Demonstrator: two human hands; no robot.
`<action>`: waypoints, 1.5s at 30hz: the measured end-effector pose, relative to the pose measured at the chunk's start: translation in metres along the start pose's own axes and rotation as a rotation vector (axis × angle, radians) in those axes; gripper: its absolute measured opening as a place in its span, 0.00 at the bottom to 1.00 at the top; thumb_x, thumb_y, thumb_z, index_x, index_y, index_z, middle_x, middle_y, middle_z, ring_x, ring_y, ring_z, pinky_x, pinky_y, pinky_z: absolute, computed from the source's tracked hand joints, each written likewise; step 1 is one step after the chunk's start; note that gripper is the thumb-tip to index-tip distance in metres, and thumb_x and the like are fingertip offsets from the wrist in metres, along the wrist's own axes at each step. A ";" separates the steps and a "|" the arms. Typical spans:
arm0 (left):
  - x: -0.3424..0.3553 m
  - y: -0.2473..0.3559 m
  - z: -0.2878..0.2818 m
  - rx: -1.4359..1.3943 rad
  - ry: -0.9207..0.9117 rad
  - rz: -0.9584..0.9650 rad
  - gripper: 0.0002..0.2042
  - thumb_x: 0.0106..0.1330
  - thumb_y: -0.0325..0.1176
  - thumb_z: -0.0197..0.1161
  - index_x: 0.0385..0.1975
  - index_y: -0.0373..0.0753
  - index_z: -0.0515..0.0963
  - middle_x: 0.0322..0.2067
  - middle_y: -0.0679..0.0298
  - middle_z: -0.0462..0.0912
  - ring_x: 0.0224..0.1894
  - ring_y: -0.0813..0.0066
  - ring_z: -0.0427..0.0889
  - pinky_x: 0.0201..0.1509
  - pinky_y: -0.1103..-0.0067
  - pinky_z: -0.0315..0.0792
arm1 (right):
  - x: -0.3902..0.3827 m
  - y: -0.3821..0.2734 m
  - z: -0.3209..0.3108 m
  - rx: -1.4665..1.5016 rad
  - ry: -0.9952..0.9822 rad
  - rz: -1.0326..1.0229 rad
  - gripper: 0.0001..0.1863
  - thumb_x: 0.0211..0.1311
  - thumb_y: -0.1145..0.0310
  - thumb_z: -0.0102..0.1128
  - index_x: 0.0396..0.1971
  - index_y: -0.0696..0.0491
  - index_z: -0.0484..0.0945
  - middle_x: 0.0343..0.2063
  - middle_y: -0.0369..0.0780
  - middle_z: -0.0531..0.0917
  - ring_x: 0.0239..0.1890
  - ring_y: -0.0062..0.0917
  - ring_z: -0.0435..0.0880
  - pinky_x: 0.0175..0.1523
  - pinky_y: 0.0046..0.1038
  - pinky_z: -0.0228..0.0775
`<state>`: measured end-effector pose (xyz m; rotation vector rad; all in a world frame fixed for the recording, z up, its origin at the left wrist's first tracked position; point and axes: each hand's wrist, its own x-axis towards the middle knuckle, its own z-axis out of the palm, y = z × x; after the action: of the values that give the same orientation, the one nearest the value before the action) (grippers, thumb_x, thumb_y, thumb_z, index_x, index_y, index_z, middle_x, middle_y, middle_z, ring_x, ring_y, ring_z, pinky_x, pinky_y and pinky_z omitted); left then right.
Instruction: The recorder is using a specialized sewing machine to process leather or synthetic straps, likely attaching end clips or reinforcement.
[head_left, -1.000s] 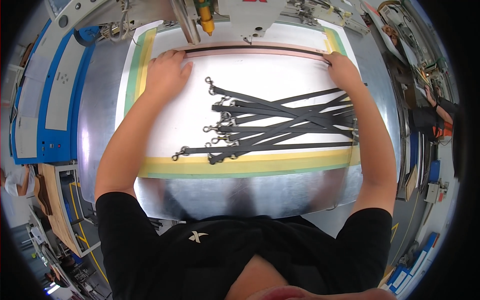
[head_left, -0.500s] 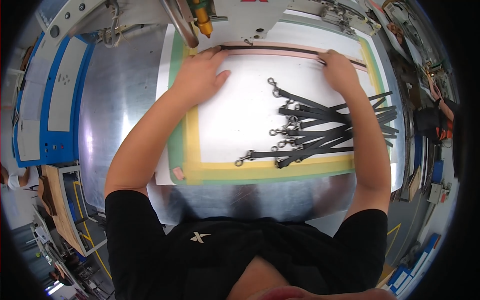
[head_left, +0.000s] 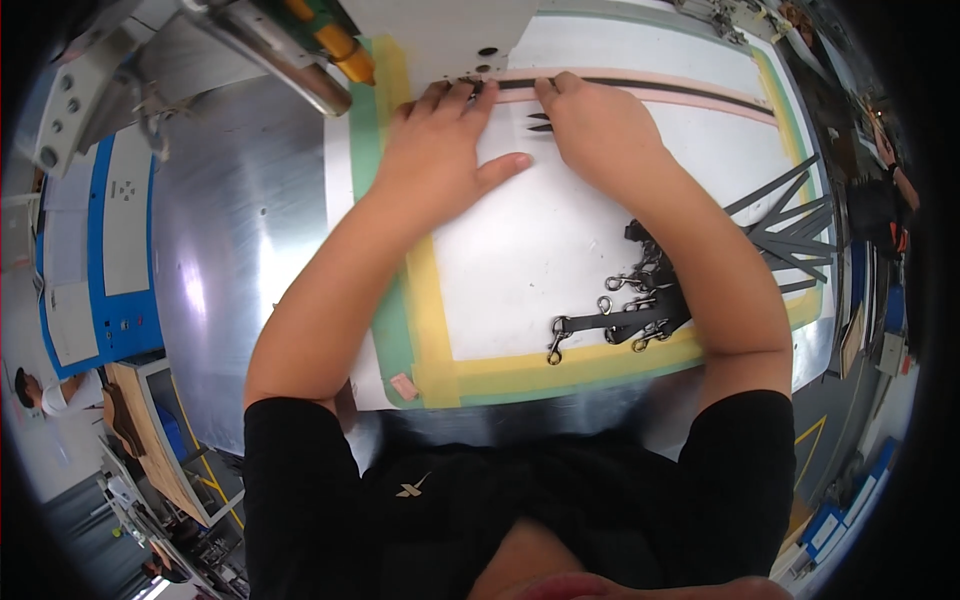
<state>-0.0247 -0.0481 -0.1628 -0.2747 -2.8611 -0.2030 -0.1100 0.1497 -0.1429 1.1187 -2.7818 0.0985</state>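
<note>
A black strap [head_left: 660, 89] lies along a pink strip [head_left: 720, 105] on the white work sheet [head_left: 520, 230], running across its far side. My left hand [head_left: 430, 140] rests with fingers stretched over the strap's left end, thumb held apart. Dark metal shows at its fingertips, partly covered. Close beside it, my right hand [head_left: 605, 125] presses its fingertips on the strap. A dark tool with two pointed tips [head_left: 540, 122] sticks out of its palm; the rest is hidden. Under my right forearm lies a pile of black straps with metal snap hooks [head_left: 640, 320].
A machine head with a yellow-orange nozzle [head_left: 345, 55] and a metal cylinder [head_left: 320, 95] overhangs the far left. Yellow tape [head_left: 435, 310] and green tape edge the sheet. To the left stands a blue and white cabinet [head_left: 120, 240]; a person [head_left: 65, 392] is beyond it.
My right hand has slid left along the strap, close to my left hand. The two-pointed tool now shows more clearly. My view has shifted, and the machine head looks nearer at upper left.
</note>
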 end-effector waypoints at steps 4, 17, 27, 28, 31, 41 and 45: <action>-0.002 -0.012 -0.008 0.034 0.011 0.104 0.34 0.71 0.55 0.63 0.67 0.33 0.74 0.68 0.49 0.75 0.71 0.51 0.70 0.73 0.56 0.62 | -0.006 0.003 -0.001 -0.010 0.064 -0.027 0.10 0.63 0.76 0.56 0.41 0.62 0.83 0.41 0.46 0.86 0.40 0.41 0.90 0.42 0.37 0.85; 0.003 -0.010 -0.004 -0.118 0.157 0.071 0.24 0.67 0.39 0.69 0.61 0.34 0.79 0.60 0.48 0.82 0.60 0.46 0.80 0.65 0.62 0.73 | -0.017 0.010 -0.001 -0.099 0.108 -0.089 0.09 0.59 0.77 0.60 0.39 0.62 0.82 0.37 0.45 0.85 0.35 0.36 0.91 0.37 0.32 0.84; 0.001 -0.007 -0.004 -0.072 0.080 0.049 0.28 0.70 0.45 0.67 0.64 0.34 0.76 0.61 0.47 0.80 0.63 0.45 0.78 0.69 0.60 0.70 | -0.016 0.003 -0.002 -0.025 0.105 -0.044 0.20 0.63 0.76 0.58 0.55 0.59 0.82 0.41 0.48 0.83 0.35 0.39 0.90 0.38 0.36 0.84; 0.001 -0.009 -0.005 -0.059 0.076 0.054 0.28 0.70 0.46 0.66 0.64 0.34 0.76 0.61 0.47 0.80 0.63 0.46 0.77 0.69 0.60 0.70 | -0.017 0.001 -0.002 -0.028 0.106 -0.042 0.20 0.63 0.76 0.58 0.55 0.59 0.82 0.41 0.48 0.83 0.35 0.39 0.90 0.38 0.36 0.84; 0.001 -0.009 -0.008 -0.036 0.060 0.053 0.29 0.71 0.47 0.66 0.65 0.33 0.76 0.62 0.47 0.79 0.64 0.46 0.77 0.69 0.60 0.69 | -0.019 -0.005 -0.005 0.092 0.117 -0.019 0.25 0.64 0.75 0.56 0.62 0.52 0.80 0.42 0.48 0.81 0.35 0.40 0.90 0.39 0.37 0.84; -0.001 -0.004 -0.009 -0.033 -0.012 0.010 0.31 0.72 0.47 0.63 0.67 0.30 0.73 0.65 0.49 0.75 0.67 0.51 0.73 0.70 0.59 0.66 | -0.014 -0.014 -0.014 -0.026 -0.015 -0.040 0.26 0.67 0.72 0.56 0.66 0.49 0.77 0.41 0.50 0.80 0.35 0.41 0.90 0.39 0.37 0.84; -0.003 -0.003 -0.004 -0.036 0.022 0.000 0.30 0.73 0.47 0.62 0.66 0.29 0.73 0.64 0.48 0.76 0.67 0.51 0.73 0.70 0.59 0.66 | -0.014 -0.016 -0.020 -0.046 -0.043 -0.041 0.28 0.67 0.73 0.55 0.68 0.49 0.74 0.43 0.51 0.80 0.36 0.41 0.90 0.40 0.38 0.85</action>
<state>-0.0214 -0.0522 -0.1598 -0.2779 -2.8383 -0.2566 -0.0872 0.1500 -0.1256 1.1802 -2.7810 0.0061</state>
